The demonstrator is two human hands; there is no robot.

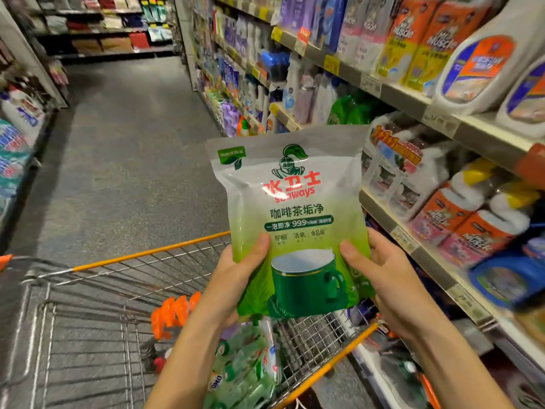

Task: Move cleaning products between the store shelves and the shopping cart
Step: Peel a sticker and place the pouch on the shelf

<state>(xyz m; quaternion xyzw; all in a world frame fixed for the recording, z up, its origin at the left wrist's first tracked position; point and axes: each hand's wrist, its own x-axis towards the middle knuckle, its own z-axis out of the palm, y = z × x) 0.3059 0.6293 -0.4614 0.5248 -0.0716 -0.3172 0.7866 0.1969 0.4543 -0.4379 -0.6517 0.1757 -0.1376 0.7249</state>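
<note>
Held upright over the shopping cart (147,253), a soft pouch (295,208) is gripped at its lower edges by both hands. The left hand (236,276) is curled round the lower left side, thumb pressed flat on the front; the right hand (380,278) is set likewise on the lower right. The fingers behind are hidden. The pouch is coloured white at the top and shaded to bright green below. A helmeted knight with a leaf plume, red lettering reading "seaways" and a dark green mug are printed on it. Green packs (244,367) are seen lying in the cart beneath, and stocked shelves (413,219) are seen just to the right.
</note>
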